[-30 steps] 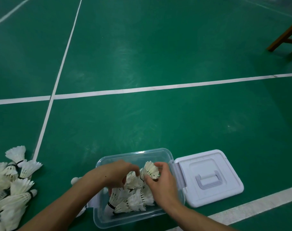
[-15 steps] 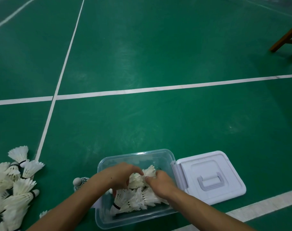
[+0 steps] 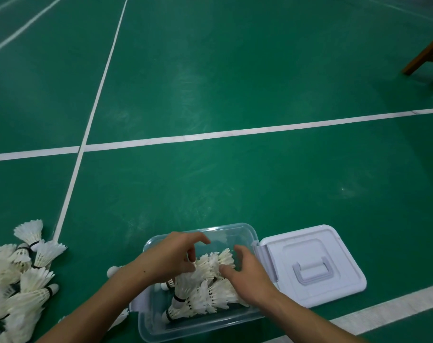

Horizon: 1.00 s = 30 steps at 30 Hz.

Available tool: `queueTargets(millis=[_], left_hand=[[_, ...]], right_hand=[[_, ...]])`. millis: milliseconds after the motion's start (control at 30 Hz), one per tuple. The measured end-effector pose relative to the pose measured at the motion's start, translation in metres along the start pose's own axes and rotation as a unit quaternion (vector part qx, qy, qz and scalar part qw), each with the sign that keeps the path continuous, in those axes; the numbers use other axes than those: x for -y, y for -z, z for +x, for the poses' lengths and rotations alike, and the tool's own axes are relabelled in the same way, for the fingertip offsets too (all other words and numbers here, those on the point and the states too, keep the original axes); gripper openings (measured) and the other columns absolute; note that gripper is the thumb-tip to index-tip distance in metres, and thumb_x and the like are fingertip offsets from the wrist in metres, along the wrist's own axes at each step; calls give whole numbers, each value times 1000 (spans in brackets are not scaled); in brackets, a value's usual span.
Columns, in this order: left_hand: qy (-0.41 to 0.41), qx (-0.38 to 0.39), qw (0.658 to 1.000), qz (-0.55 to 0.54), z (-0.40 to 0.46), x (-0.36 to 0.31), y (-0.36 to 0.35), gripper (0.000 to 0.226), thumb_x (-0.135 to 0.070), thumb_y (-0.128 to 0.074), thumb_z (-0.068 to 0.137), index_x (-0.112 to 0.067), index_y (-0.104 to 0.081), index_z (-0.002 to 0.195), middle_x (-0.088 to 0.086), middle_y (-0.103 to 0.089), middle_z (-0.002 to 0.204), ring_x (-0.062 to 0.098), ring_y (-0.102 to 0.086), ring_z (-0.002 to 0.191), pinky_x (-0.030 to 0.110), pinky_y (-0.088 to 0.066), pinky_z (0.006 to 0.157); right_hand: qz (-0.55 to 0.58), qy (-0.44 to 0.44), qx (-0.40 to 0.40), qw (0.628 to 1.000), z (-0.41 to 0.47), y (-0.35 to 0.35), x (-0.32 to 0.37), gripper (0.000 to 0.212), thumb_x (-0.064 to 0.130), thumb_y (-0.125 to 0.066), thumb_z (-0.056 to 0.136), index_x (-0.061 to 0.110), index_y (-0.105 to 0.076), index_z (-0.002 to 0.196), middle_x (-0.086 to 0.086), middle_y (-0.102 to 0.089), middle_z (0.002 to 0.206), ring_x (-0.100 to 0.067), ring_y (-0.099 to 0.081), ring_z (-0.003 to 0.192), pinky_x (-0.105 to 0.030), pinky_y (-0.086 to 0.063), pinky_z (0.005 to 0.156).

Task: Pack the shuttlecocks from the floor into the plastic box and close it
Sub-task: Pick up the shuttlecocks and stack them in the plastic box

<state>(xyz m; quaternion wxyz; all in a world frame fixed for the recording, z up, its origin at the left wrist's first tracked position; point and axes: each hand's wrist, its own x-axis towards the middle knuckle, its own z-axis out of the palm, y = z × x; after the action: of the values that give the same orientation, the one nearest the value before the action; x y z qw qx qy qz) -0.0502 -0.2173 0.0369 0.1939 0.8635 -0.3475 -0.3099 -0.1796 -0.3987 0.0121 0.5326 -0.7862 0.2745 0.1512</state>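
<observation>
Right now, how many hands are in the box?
2. The left hand hovers over the shuttlecocks at the plastic box's left side; the right hand rests on them at its right side.

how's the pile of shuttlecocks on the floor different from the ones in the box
The floor pile lies loose on the green court at the far left, while the boxed shuttlecocks sit inside the clear plastic box. The floor pile is untouched; the boxed ones lie under the left hand and right hand. Both are white feathered shuttlecocks with dark bands, heaped in mixed directions.
</observation>
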Motion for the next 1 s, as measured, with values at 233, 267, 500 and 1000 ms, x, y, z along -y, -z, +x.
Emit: queueTargets(millis=[233, 267, 500, 1000], left_hand=[[-30, -114, 992, -36, -4, -25, 11, 53, -15, -82, 89, -35, -56, 131, -14, -59, 105, 2, -63, 84, 16, -50, 73], [-34, -131, 990, -43, -1, -32, 8, 54, -14, -81, 89, -35, -55, 131, -13, -56, 109, 3, -63, 85, 18, -51, 75], [-49, -223, 968, -102, 10, -63, -15, 47, -20, -75, 94, -37, -50, 130, -16, -47, 123, 2, -63, 91, 27, -57, 83], [-8, -164, 986, -42, 45, -23, -91, 70, -58, -83, 80, -39, -57, 142, -14, -65, 142, 7, -61, 128, 30, -51, 105]], right_hand=[[70, 87, 67, 992, -42, 19, 25, 64, 37, -88, 81, 39, -54, 135, 21, -59, 135, -2, -64, 117, -27, -63, 88], [82, 87, 62, 991, -43, 19, 26, 64, 38, -92, 75, 38, -58, 130, 20, -63, 129, -3, -68, 112, -29, -64, 86], [65, 91, -14, 994, -35, 30, 21, 52, 19, -93, 75, 30, -60, 113, 10, -74, 101, 0, -72, 92, -24, -61, 79], [132, 74, -141, 978, -15, 65, -9, 58, 44, -87, 66, 45, -60, 117, 4, -74, 106, -17, -77, 92, -48, -66, 82]])
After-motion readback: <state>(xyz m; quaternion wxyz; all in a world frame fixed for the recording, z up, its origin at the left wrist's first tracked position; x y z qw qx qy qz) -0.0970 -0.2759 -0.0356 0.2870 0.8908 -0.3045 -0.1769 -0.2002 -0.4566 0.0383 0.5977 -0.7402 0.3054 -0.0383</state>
